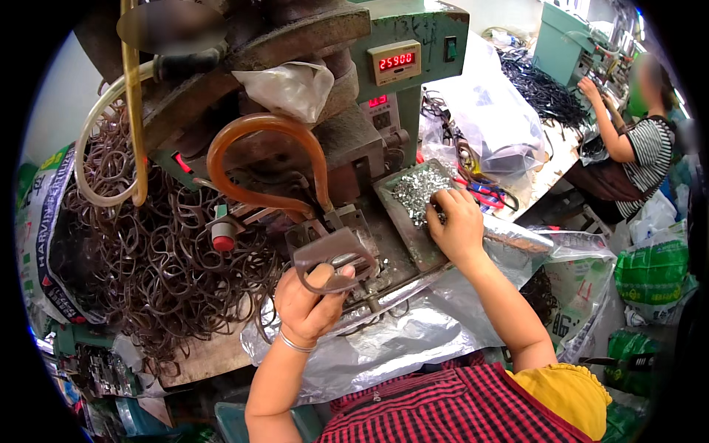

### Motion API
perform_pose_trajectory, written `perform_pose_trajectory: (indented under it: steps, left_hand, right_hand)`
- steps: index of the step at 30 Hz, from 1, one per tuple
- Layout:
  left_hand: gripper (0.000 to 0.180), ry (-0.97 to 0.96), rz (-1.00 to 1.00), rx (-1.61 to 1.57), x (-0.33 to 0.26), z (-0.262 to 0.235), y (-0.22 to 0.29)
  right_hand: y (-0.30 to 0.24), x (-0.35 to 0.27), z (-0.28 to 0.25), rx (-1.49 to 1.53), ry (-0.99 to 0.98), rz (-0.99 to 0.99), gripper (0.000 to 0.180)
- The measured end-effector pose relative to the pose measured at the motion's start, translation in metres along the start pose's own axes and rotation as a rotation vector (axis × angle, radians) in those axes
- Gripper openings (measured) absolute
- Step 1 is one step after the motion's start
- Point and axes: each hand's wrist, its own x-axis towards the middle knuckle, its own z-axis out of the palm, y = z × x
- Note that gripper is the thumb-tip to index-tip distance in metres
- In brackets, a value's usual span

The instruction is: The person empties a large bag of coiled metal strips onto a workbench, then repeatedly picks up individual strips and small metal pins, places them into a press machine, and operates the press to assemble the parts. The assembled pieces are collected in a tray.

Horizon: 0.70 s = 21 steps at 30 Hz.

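Note:
My left hand (306,299) grips a brown plastic eyeglass frame front (332,255), holding it against the small fixture (336,221) at the front of a green press machine (399,44). My right hand (456,221) reaches into a shallow metal tray (406,229) of small shiny metal parts (417,192), fingertips down among them. Whether those fingers pinch a part is hidden.
A large heap of brown frame fronts (155,251) lies left of the machine. An amber hose (251,140) loops over the fixture, with a red button (223,236) beside it. Clear plastic sheeting (399,340) covers the bench edge. Another person (635,140) works at a far bench to the right.

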Motion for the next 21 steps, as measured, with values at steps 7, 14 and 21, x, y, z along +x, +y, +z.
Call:
perform_pose_trajectory:
  steps: [7,14,21]
  left_hand:
    - [0.044,0.008,0.008,0.017,0.0,-0.002,-0.002]
    - [0.023,-0.034,0.033,0.07,0.001,-0.007,-0.003]
    - [0.034,-0.051,-0.143,0.099,-0.012,-0.025,0.022]
  right_hand:
    - [0.003,0.012,0.002,0.22,0.001,0.144,0.008]
    - [0.017,0.008,0.001,0.149,-0.015,0.142,0.008]
    - [0.008,0.007,0.006,0.411,-0.127,0.225,0.013]
